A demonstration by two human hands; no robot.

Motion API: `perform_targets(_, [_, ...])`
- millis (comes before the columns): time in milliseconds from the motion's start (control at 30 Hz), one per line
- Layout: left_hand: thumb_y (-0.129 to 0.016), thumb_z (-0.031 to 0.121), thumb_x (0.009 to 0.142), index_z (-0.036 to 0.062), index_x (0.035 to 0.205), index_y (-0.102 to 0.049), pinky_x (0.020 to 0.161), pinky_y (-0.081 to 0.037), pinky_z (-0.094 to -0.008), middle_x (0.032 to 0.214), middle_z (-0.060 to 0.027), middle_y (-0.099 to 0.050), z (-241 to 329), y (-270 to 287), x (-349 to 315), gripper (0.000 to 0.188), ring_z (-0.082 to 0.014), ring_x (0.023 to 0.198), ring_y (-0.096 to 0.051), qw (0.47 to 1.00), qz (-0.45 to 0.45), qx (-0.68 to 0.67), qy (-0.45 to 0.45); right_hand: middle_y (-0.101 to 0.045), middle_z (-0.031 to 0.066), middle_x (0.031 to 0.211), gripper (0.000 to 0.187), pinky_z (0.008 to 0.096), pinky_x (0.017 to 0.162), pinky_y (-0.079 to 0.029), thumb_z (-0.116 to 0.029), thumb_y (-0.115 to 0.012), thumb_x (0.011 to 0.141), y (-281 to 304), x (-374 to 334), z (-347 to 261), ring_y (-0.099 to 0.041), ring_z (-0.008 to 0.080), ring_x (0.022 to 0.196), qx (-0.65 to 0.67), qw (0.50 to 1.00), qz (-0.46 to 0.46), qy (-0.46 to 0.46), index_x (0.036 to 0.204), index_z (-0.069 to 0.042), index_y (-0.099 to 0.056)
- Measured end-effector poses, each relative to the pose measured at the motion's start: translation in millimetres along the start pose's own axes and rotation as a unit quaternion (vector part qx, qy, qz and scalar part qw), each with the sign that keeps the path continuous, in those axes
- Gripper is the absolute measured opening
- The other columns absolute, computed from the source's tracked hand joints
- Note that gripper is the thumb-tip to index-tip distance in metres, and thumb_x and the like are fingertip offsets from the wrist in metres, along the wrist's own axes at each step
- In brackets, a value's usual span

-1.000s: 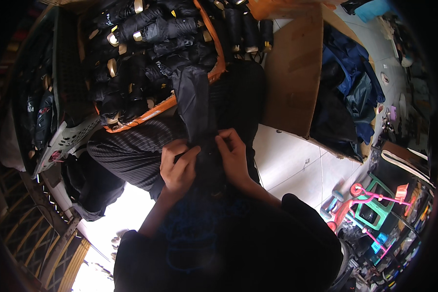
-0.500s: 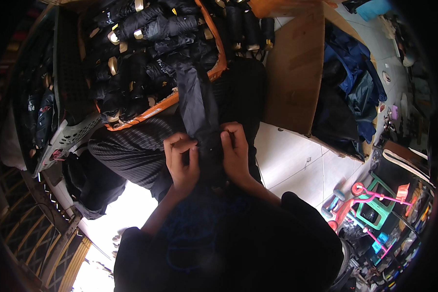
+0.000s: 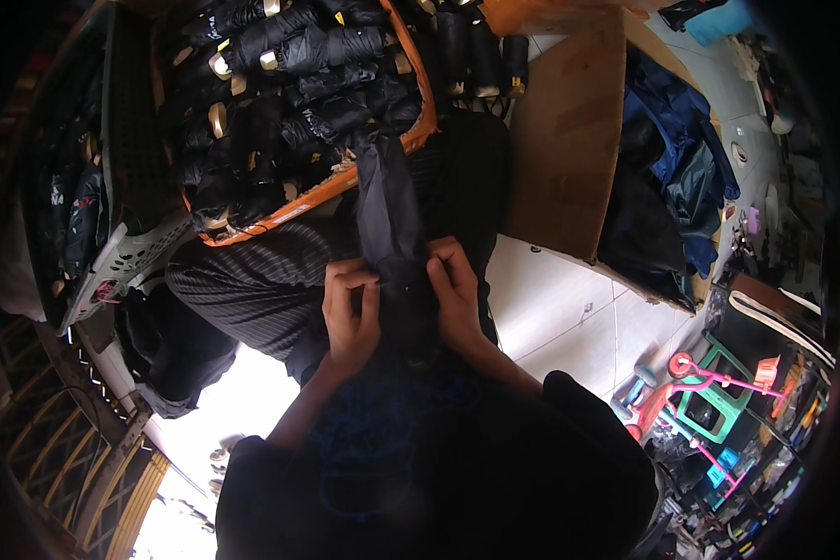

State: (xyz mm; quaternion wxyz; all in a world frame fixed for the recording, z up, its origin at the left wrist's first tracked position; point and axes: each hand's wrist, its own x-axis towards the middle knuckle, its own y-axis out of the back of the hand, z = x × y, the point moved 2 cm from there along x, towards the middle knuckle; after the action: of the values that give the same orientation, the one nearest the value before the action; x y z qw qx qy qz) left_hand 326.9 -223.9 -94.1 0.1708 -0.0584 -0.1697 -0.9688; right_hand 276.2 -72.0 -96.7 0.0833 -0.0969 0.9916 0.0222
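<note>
A black folding umbrella (image 3: pixel 389 210) lies lengthwise over my lap, its cloth gathered into a long loose strip. Its far end touches the rim of the orange crate (image 3: pixel 319 194); the near end is lost against my black shirt. My left hand (image 3: pixel 350 313) pinches the left edge of the cloth between thumb and curled fingers. On the opposite edge, my right hand (image 3: pixel 455 294) grips the cloth with bent fingers. In the crate, several rolled black umbrellas (image 3: pixel 331 51) with pale handle ends are packed close together.
At the left stands a dark plastic basket (image 3: pixel 126 266) with more black umbrellas. Right of my knees, an open cardboard box (image 3: pixel 565 140) holds dark blue and black cloth (image 3: pixel 686 140). A green stool (image 3: pixel 719 397) and a pink-red child's tricycle (image 3: pixel 658 406) are at the lower right.
The umbrella and both hands have shifted slightly to the right. Both hands keep their pinch on the cloth edges.
</note>
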Motion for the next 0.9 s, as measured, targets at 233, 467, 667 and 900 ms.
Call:
perform_targets(233, [-0.054, -0.012, 0.083, 0.0003, 0.095, -0.054, 0.08, -0.047, -0.035, 0.106, -0.0157, -0.053, -2.5, -3.4, 4.2, 0.017, -0.0272, 0.093, -0.057, 1.0, 0.0, 0.0, -0.024, -0.054, 0.0111, 0.099, 0.003, 0.0285, 0.082, -0.043, -0.001, -0.052, 0.093, -6.0, -0.8, -5.1, -0.054, 0.0187, 0.089, -0.073, 0.991, 0.053, 0.096, 0.096, -0.001, -0.05])
perform_targets(467, [-0.05, -0.013, 0.084, 0.0005, 0.096, -0.054, 0.075, -0.049, -0.0318, 0.109, -0.0142, -0.051, -12.7, -4.1, 1.4, 0.018, -0.0237, 0.089, -0.057, 0.999, -0.029, -0.045, 0.0, -0.055, 0.0079, 0.093, 0.005, 0.0276, 0.08, -0.043, -0.006, -0.053, 0.095, -4.4, -0.7, 7.0, -0.055, 0.0163, 0.084, -0.057, 0.997, 0.044, 0.007, 0.096, -0.001, -0.053])
perform_targets(667, [-0.06, -0.006, 0.086, 0.0032, 0.099, -0.061, 0.072, -0.049, -0.0307, 0.103, -0.0117, -0.053, 3.0, -20.4, 24.5, 0.016, -0.0223, 0.09, -0.059, 1.0, -0.003, -0.005, -0.014, -0.053, 0.0036, 0.097, 0.022, 0.0273, 0.089, -0.039, -0.025, -0.047, 0.101, -6.4, 2.3, 24.8, -0.052, 0.0123, 0.094, 0.169, 0.978, 0.08, -0.094, 0.106, -0.004, -0.053])
perform_targets(900, [-0.069, -0.004, 0.08, 0.0045, 0.098, -0.069, 0.076, -0.047, -0.0305, 0.093, -0.0102, -0.056, 26.7, 0.5, 28.6, 0.02, -0.0227, 0.086, -0.058, 0.995, -0.021, 0.049, -0.079, -0.056, 0.007, 0.102, 0.036, 0.0289, 0.088, -0.042, -0.037, -0.044, 0.101, -32.0, 2.7, 17.4, -0.053, 0.0133, 0.096, 0.26, 0.958, 0.008, -0.123, 0.109, -0.002, -0.051])
